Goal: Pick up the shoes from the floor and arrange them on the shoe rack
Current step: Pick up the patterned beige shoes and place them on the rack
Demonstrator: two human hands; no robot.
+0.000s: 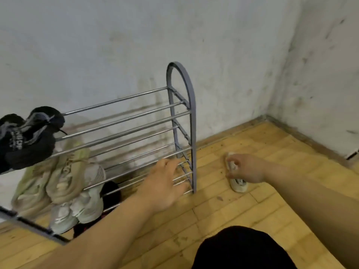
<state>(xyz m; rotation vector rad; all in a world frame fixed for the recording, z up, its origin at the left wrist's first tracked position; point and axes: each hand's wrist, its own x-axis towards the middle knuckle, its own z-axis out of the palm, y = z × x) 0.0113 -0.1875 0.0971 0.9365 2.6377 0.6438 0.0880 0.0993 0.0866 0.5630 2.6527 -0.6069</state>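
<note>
Right hand: the right hand (246, 167), at the right of the frame, has its fingers curled down around the small cream-coloured shoe (239, 186).
Shoe being handled: on the yellow wooden plank floor (252, 206), just right of the rack's end frame. One end shows under the hand; motion blur hides whether it has left the floor.
Left hand: the left hand (165, 183), at mid-frame, has its fingers spread and loose and holds nothing. It lies in front of the lowest rails, and I cannot tell whether it touches them.
Rack: a grey shoe rack with chrome rails and an arched plastic end frame (191, 117), against the stained white wall (116, 45).
Top tier: a pair of black sneakers (29, 138), at the left edge of the frame.
Middle tier: a pair of pale green-beige sneakers (64, 171), lower left.
Below them: a pair of white sneakers (85, 202).
</note>
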